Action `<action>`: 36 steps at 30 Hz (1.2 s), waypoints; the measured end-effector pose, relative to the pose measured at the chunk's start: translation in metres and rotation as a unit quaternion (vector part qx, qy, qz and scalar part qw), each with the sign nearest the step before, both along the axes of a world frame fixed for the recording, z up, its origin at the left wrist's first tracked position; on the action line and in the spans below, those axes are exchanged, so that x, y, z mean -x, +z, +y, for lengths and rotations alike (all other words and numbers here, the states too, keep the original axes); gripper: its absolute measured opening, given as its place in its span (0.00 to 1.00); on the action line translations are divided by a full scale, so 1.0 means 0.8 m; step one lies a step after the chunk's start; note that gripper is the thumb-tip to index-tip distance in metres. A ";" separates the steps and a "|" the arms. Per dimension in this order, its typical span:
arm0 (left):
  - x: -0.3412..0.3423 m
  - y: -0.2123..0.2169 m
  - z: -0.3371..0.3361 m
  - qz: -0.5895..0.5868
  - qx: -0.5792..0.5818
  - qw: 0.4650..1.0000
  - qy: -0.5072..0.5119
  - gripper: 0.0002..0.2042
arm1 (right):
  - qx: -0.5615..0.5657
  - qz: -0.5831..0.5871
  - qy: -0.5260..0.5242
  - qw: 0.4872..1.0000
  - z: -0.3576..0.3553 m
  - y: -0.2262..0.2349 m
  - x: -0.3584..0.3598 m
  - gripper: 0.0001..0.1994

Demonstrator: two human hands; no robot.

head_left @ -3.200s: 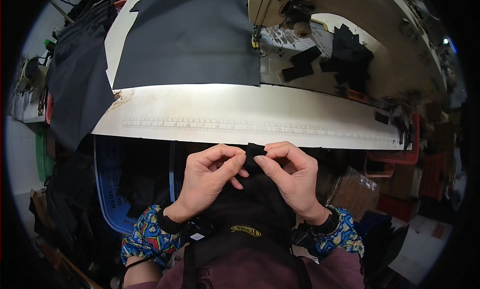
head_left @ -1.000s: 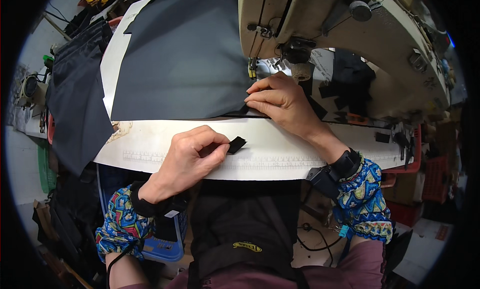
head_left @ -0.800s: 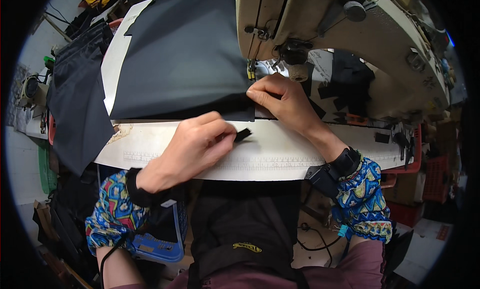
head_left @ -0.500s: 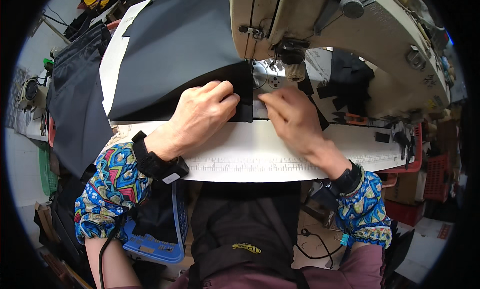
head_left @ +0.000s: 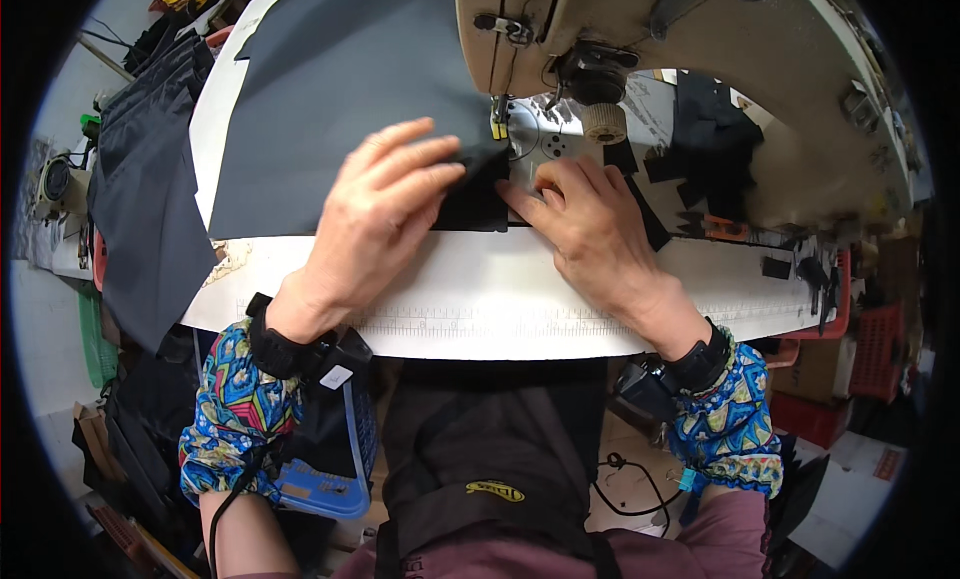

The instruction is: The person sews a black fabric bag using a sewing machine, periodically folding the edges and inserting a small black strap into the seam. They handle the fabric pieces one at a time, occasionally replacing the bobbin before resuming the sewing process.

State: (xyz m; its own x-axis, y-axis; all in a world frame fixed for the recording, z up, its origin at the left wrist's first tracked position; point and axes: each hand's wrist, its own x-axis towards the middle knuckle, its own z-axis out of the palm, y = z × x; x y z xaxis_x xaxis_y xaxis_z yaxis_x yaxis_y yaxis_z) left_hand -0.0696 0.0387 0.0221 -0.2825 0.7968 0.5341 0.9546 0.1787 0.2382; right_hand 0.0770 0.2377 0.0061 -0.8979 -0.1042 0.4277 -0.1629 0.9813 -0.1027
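Left hand [head_left: 375,209] with fingers spread wide over smooth, dark-grey sheet fabric [head_left: 310,129], behind the ruler-marked front edge of the white worktop [head_left: 450,279]; right hand [head_left: 600,219] at the fabric's right edge, with fingers curled, any grip impossible to tell, near a yellow-marked presser foot [head_left: 500,129].

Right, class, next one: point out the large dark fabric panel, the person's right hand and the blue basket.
Large dark fabric panel [head_left: 330,104]: head view, on its flat upper face.
Right hand [head_left: 600,222]: head view, on the back of the hand.
Blue basket [head_left: 328,500]: head view, on its near rim.
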 end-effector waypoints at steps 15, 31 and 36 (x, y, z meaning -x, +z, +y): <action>0.022 -0.015 0.032 0.003 0.028 0.991 -0.132 0.12 | 0.145 0.232 -0.244 0.930 0.070 0.011 -0.109 0.21; 0.061 -0.029 0.055 -0.026 0.005 0.994 -0.104 0.13 | -0.028 0.123 -0.476 0.870 0.153 -0.017 -0.218 0.21; 0.068 -0.032 0.069 -0.032 -0.018 0.996 -0.076 0.11 | -0.023 0.186 -0.440 0.878 0.164 0.018 -0.217 0.19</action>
State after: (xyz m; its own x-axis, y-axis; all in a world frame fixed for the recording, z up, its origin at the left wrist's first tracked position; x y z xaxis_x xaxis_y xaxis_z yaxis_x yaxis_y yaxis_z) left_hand -0.1238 0.0937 -0.0038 -0.1947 0.8136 0.5479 0.9525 0.0234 0.3038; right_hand 0.2504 0.3687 0.0204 -0.4396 0.5346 0.7218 0.6462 0.7464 -0.1592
